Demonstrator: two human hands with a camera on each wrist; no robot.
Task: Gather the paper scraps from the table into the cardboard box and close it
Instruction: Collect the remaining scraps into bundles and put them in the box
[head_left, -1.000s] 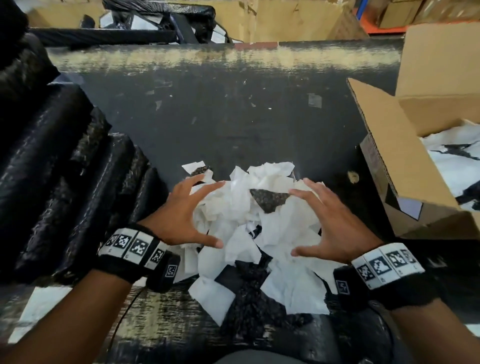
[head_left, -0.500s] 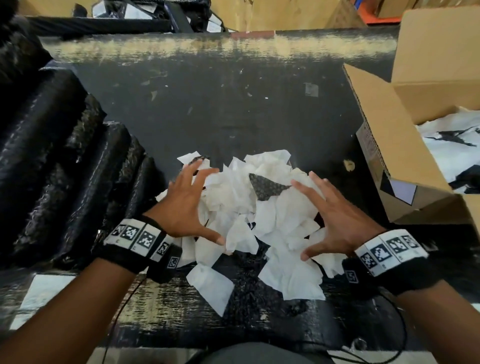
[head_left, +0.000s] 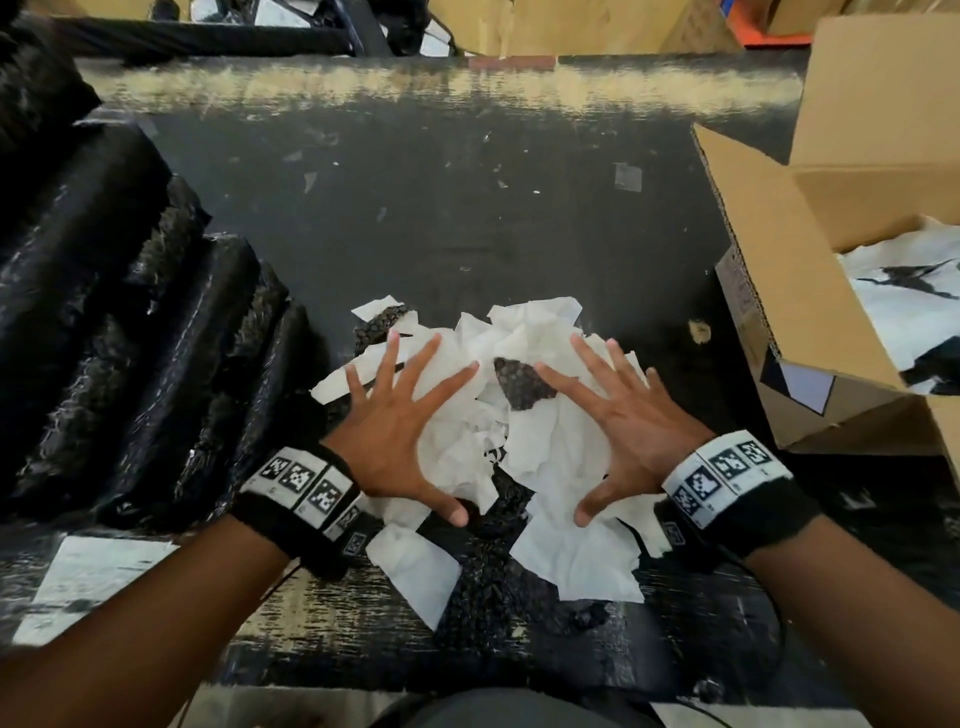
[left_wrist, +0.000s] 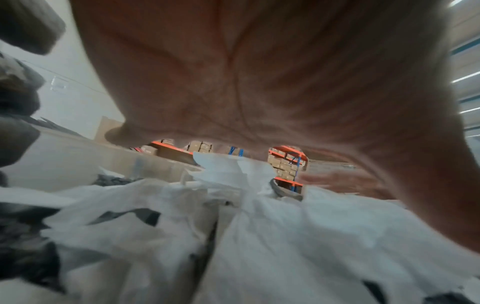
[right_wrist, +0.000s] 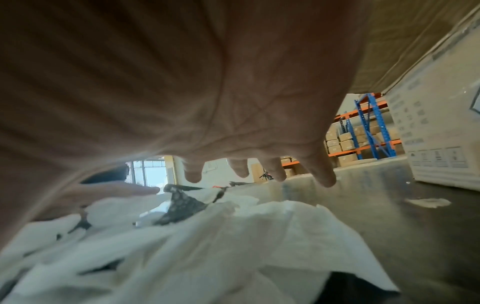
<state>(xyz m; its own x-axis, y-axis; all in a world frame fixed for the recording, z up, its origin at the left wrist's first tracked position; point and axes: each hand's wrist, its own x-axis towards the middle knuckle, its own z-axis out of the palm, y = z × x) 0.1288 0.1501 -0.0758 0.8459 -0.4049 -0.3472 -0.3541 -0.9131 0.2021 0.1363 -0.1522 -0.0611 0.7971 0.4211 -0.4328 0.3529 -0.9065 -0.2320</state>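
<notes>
Here my left hand (head_left: 395, 436) and right hand (head_left: 631, 431) lie spread flat, fingers splayed wide, each grip open on either side of a heap of white paper scraps (head_left: 498, 447), pressing on it without clutching. The heap sits on the dark counter (head_left: 441, 208). To my right stands the cardboard box (head_left: 789, 291), flaps open, scraps inside.

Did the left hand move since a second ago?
Yes. The left hand was cupped at the left edge of the paper pile; now it lies spread on top, farther toward the middle and the box.
</notes>
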